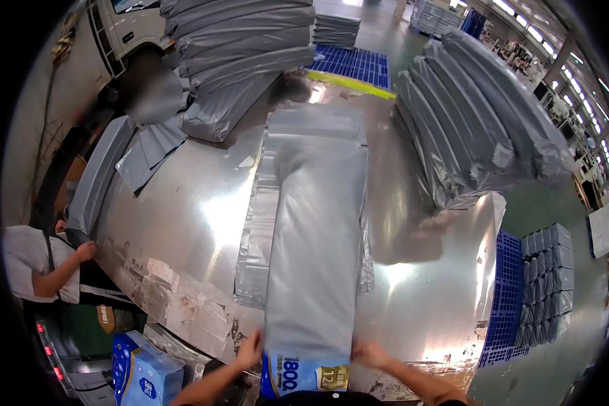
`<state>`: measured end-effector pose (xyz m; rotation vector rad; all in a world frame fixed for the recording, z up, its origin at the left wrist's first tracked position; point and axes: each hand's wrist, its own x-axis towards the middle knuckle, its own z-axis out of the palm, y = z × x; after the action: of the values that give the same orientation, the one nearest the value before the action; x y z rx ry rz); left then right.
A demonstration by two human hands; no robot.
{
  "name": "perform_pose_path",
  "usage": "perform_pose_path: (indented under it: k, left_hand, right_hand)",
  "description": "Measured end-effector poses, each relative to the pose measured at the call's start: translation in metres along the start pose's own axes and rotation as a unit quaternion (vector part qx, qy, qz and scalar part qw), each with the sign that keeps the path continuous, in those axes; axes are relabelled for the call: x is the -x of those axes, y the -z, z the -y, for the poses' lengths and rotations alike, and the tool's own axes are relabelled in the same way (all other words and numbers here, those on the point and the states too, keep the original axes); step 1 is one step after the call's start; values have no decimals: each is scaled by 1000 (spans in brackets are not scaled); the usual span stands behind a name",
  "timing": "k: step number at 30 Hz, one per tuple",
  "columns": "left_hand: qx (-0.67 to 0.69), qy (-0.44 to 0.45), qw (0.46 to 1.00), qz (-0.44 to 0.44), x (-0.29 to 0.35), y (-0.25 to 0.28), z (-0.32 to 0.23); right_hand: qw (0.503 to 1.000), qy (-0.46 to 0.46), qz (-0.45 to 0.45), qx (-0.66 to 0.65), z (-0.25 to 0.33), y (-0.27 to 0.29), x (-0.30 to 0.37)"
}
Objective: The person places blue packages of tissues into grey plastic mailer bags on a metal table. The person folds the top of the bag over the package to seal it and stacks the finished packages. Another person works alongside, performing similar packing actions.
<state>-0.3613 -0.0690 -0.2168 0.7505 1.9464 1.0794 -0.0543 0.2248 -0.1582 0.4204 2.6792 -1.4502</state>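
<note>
A long grey plastic bag (314,250) lies lengthwise before me on the metal table, pulled over a blue printed package (274,379) whose near end sticks out of the bag's mouth. My left hand (249,348) grips the bag's edge on the left side, fingers closed. On the opposite side my right hand (371,353) is closed at the bag's edge too. Several flat grey bags (254,243) lie under the filled one, their edges showing on both sides.
Filled grey bags are piled at the far left (243,40) and far right (474,115) of the table (162,210). A co-worker's hand (86,251) touches another grey bag (101,176). At lower left stands a blue package (145,372); blue pallets (504,298) are beyond the right edge.
</note>
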Motion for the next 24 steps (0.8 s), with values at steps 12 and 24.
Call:
perform_pose_path:
  k: [12,24]
  left_hand:
    - [-22,-53,998,-38,39,-9,-162]
    - [240,22,971,-3,70,-76,-65]
  right_hand:
    - [881,-234,-379,-161,126,54,34]
    - [944,15,-302,131,90,-88,-15]
